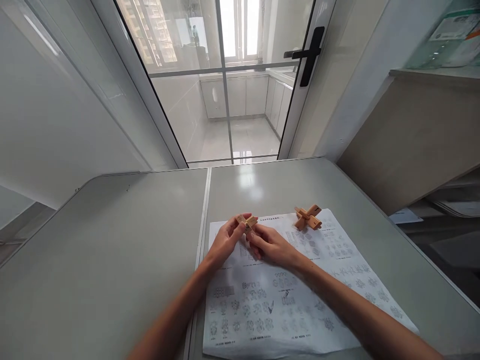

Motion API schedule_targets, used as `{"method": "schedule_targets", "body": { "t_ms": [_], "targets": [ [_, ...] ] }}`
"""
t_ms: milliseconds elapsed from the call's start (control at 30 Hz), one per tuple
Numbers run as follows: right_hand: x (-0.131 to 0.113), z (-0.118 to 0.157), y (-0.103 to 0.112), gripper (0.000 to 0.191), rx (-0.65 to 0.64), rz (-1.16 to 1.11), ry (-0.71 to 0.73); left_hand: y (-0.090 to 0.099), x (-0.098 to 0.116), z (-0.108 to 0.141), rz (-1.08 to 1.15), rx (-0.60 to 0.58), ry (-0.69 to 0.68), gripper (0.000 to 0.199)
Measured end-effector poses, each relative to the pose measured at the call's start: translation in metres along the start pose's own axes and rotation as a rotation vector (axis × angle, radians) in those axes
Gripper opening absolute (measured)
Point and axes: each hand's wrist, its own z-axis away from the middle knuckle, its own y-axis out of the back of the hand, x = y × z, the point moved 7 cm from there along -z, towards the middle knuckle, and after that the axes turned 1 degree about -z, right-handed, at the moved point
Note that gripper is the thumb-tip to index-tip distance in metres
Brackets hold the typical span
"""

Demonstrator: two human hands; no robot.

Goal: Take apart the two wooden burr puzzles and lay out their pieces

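Left fingers and right fingers are pinching a wooden burr puzzle over the printed sheet, ideally steadying it (never forcing).

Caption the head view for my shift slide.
Two bare hands hold a small light-wood puzzle above a printed white sheet.

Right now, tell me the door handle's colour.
The door handle is black, seen best in the head view.

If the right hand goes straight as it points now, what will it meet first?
Past the light-brown wooden cross-shaped piece at its fingertips, the right hand would probably meet the left hand first; depth is unclear.
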Motion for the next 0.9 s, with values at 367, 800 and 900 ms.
{"method": "schedule_targets", "body": {
  "t_ms": [367,800,900],
  "targets": [
    [0.003,0.006,0.005,0.043,0.003,0.073,0.015,-0.002,0.000,0.004,-0.003,0.020,0.011,0.067],
    [0.000,0.010,0.005,0.021,0.078,0.195,0.026,0.001,-0.003,0.007,0.033,0.027,-0.037,0.077],
    [0.001,0.010,0.008,0.018,0.103,0.243,0.044,0.002,0.002,0.009,-0.043,0.048,-0.072,0.071]
  ]
}}
